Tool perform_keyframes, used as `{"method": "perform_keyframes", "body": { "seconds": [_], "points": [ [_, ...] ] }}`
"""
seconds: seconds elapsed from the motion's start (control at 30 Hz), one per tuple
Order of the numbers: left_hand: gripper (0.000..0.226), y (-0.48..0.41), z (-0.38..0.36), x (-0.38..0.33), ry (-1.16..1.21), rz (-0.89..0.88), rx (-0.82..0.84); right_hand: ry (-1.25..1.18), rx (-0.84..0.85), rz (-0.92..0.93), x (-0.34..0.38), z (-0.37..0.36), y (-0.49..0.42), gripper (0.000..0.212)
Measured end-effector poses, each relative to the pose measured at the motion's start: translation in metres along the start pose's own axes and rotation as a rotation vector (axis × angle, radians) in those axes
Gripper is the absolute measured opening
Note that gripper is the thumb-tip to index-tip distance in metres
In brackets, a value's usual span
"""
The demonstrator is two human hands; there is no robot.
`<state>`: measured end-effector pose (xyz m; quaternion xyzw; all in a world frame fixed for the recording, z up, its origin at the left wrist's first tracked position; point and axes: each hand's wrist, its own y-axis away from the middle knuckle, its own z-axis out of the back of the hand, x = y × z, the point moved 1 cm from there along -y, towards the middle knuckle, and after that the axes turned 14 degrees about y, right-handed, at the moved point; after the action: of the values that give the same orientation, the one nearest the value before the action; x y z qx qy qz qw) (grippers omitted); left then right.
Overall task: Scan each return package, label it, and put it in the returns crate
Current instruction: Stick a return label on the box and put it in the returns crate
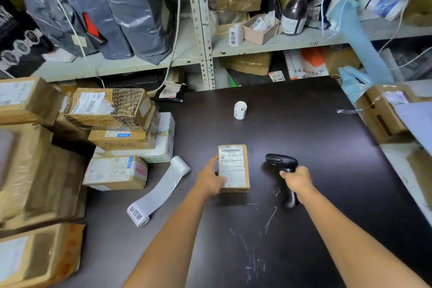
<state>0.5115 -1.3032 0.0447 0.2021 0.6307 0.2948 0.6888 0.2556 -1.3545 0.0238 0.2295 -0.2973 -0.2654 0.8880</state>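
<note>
Brown cardboard, a small return package (pixel 233 168), lies flat on the dark table (pixel 304 124) right in front of me. Its white shipping label faces up, with the barcode at the far end. My left hand (pixel 210 181) grasps it from its 9 o'clock side, thumb laid over the near corner of the label and fingers along the left edge.

At 3 o'clock from the package, just beside it but apart, my right hand (pixel 297 179) is wrapped round the handle of a black barcode scanner (pixel 281 161). The scanner's head sits beyond my knuckles and the butt of its handle points back towards 6 o'clock. I cannot tell whether the scanner touches the table.

At 12 o'clock from the package, well apart, sits a small roll of labels (pixel 240 110). At 8 o'clock a long white label strip (pixel 161 190) lies partly unrolled, with printed characters at its near end. From 9 to 10 o'clock a stack of taped cardboard boxes (pixel 109 107) crowds the table's left side. Metal shelving (pixel 203 30) runs across the far side at 12 o'clock, loaded with grey bags and parcels. Another cardboard box (pixel 383 112) stands at 2 o'clock by the table's right edge.
</note>
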Motion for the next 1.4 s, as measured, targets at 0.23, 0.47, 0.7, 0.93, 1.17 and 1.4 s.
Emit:
{"method": "perform_keyframes", "body": {
  "seconds": [0.23,0.47,0.7,0.93,1.17,1.4],
  "points": [
    [0.071,0.004,-0.008,-0.004,-0.108,0.000,-0.092,0.388,-0.029,0.043,0.009,0.033,-0.006,0.040],
    [0.056,0.016,0.003,-0.018,-0.470,-0.066,-0.186,0.770,-0.287,0.483,0.064,0.059,0.015,0.036],
    [0.046,0.047,0.109,0.006,-0.566,-0.097,-0.283,0.714,-0.022,0.703,0.132,-0.005,0.074,0.024],
    [0.040,0.074,0.212,0.051,-0.637,-0.075,-0.344,0.679,0.116,0.829,0.178,-0.108,0.146,0.028],
    [0.045,0.068,0.246,0.093,-0.625,-0.073,-0.242,0.809,0.365,0.691,0.166,-0.205,0.169,0.036],
    [0.024,0.053,0.243,0.110,-0.537,-0.102,-0.219,0.434,0.619,0.350,0.164,-0.246,0.179,0.027]
  ]
}}
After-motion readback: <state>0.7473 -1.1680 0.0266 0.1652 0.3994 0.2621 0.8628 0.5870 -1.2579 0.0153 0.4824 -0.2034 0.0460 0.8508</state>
